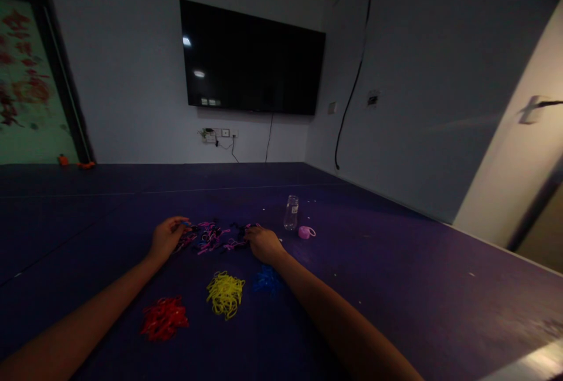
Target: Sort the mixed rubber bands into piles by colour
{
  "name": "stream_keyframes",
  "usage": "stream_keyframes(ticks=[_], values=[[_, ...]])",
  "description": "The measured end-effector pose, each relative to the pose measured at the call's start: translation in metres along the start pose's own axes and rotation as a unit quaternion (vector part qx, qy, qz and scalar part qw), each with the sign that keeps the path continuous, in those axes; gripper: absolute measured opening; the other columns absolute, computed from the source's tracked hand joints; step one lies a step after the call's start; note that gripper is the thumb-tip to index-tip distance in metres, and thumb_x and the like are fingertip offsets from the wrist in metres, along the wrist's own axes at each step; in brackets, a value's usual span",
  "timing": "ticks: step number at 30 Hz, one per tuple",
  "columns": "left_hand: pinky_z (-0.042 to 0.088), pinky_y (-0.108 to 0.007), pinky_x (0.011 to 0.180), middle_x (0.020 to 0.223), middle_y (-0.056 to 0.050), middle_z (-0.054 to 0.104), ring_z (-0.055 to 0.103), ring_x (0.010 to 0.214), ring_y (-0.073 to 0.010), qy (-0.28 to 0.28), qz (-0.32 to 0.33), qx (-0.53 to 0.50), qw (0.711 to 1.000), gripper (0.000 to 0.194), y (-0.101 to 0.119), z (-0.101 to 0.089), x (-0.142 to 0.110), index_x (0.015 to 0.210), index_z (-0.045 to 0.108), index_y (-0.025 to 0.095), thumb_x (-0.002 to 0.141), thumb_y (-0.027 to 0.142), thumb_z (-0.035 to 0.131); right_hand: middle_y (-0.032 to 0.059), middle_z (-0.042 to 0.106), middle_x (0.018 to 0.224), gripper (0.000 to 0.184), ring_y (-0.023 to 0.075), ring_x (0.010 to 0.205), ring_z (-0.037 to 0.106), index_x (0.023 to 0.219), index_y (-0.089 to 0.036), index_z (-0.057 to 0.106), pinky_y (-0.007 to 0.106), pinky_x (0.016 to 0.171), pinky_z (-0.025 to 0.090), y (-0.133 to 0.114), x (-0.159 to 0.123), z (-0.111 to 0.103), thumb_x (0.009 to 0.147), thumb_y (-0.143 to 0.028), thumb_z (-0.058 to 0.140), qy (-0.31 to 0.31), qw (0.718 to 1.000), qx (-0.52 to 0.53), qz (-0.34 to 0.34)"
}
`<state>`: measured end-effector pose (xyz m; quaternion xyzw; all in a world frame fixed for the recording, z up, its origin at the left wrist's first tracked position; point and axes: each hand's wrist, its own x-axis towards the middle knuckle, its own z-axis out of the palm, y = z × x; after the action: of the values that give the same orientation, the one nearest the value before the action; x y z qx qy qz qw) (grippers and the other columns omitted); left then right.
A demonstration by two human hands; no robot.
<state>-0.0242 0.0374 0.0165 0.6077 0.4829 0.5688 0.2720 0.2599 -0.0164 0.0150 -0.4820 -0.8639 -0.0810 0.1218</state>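
Note:
A loose mix of pink, black and other dark rubber bands [210, 237] lies on the purple floor between my hands. At its left edge, my left hand [167, 238] is closed in a pinch, with a small blue rubber band [186, 224] showing at the fingertips. My right hand [264, 245] reaches into the right end of the mix, fingers curled down; whatever they grip is hidden. Nearer to me are three sorted heaps: red bands [165, 318], yellow bands [225, 293] and blue bands [267, 279], the blue one beside my right wrist.
Beyond my right hand a clear plastic bottle [291, 213] stands upright and uncapped. Its pink cap [304, 232] with a loop lies beside it. Small white specks dot the purple floor [387, 287]. A television [253, 58] hangs on the far wall; a black cable [352, 97] dangles at right.

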Motion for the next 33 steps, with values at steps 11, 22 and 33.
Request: stream_keyframes(ticks=[11, 22, 33], values=[[0.049, -0.028, 0.062, 0.063, -0.002, 0.067, 0.064, 0.066, -0.0211, -0.074, 0.032, 0.088, 0.993, 0.017, 0.011, 0.002, -0.004, 0.062, 0.063, 0.019, 0.059, 0.036, 0.067, 0.0095, 0.058, 0.122, 0.033, 0.0181, 0.110, 0.054, 0.103, -0.017, 0.064, 0.030, 0.095, 0.040, -0.002, -0.001, -0.003, 0.082, -0.010, 0.040, 0.002, 1.000, 0.000, 0.004], [0.049, -0.034, 0.078, 0.076, -0.005, 0.074, 0.067, 0.079, -0.0256, -0.179, 0.042, 0.155, 0.971, 0.011, 0.022, -0.006, -0.006, 0.060, 0.067, 0.022, 0.057, 0.033, 0.066, 0.0106, 0.058, 0.118, 0.033, 0.0205, 0.105, 0.054, 0.110, -0.016, 0.061, 0.032, 0.091, 0.041, -0.007, -0.002, -0.008, 0.085, -0.013, 0.040, 0.029, 0.999, -0.015, 0.021], [0.048, -0.030, 0.069, 0.062, 0.000, 0.068, 0.065, 0.068, -0.0219, -0.206, 0.076, 0.224, 0.950, 0.008, 0.022, 0.004, -0.011, 0.057, 0.065, 0.022, 0.059, 0.022, 0.057, 0.0103, 0.058, 0.113, 0.031, 0.0214, 0.099, 0.051, 0.111, -0.018, 0.060, 0.031, 0.079, 0.045, -0.012, -0.004, -0.014, 0.090, -0.018, 0.038, 0.055, 0.996, -0.042, 0.053]])
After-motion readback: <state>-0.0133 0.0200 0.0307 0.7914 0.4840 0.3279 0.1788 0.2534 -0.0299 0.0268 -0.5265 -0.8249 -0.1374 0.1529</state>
